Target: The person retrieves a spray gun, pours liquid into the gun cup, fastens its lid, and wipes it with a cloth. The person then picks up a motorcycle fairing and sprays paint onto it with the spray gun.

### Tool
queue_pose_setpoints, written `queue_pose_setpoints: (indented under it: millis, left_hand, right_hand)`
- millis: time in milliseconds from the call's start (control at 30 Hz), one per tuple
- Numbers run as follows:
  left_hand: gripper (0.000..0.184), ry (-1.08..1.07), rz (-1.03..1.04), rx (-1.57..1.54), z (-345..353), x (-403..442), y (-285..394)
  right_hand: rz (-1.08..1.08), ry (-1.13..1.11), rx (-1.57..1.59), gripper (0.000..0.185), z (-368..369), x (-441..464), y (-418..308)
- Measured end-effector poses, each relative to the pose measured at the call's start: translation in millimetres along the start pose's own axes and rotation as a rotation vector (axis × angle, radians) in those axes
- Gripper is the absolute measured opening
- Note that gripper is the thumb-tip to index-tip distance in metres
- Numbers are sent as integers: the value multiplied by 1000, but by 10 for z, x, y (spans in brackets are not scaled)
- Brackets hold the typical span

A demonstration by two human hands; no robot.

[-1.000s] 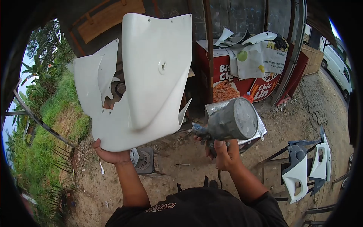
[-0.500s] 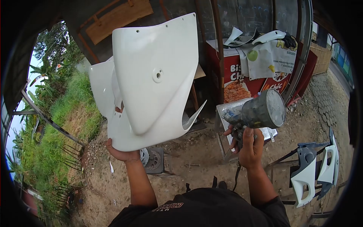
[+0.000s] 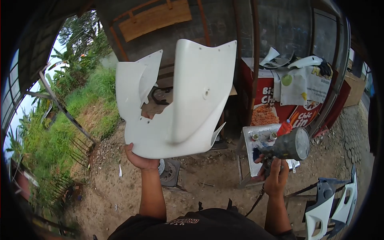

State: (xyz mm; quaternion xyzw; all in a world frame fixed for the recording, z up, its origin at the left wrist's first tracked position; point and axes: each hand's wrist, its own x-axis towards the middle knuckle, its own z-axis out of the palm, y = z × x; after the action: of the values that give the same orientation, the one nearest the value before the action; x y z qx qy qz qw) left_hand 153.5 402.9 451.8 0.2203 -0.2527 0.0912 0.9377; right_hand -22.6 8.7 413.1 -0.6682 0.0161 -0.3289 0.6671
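Observation:
A large white motorcycle fairing point(image 3: 200, 92) is held up in front of me, its curved nose at the lower middle and two side wings rising. My left hand point(image 3: 140, 157) grips its lower left edge from beneath, thumb on the near face and fingers hidden behind. On the right, my right hand point(image 3: 275, 176) is wrapped round the handle of a spray gun point(image 3: 286, 145), whose dark cup tips toward the right. A hose point(image 3: 256, 203) runs down from the gun. The spray gun is apart from the fairing.
Behind the gun stands a foil-covered table point(image 3: 251, 160) with small cans point(image 3: 273, 137) and a red-topped bottle point(image 3: 285, 127). More fairing panels point(image 3: 320, 216) rest on a rack at lower right. A red printed counter point(image 3: 264, 94) carries white parts. A stool point(image 3: 171, 172) holds a disc.
The fairing has turned, so its left wing and inner opening now show. My view has shifted, and the spray gun sits lower in it, with the table's cans now visible.

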Motion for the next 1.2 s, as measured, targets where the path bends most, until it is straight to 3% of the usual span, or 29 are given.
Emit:
queue_pose_setpoints:
  millis: [333,400,667,800,900,1067,1133,1200]
  left_hand:
    - [116,33,69,100,389,44,-58]
    - [118,-6,76,185,407,51,-76]
    - [110,-245,58,682,285,-24,-201]
    - [84,-323,-14,1158,-186,-207,-175]
    - [71,-552,30,1541,-444,-254,-154]
    - [63,-630,104,1623,-230,-221,-141]
    - [57,-666,106,1656,-153,-172,-141]
    - [46,-711,137,1666,-130,-135,-139]
  right_hand:
    - [21,-25,-1,53,-114,-9,127]
    - [33,25,-42,60,-36,-34,103]
    - [32,-19,-41,59,-12,-20,114]
    - [37,-11,-35,59,-17,-21,134]
    - [31,0,-30,59,-15,-16,156]
    - [29,-8,5,60,66,55,-74]
    - [16,-108,39,51,-9,104,-125]
    - [-1,-100,60,54,29,106,-223]
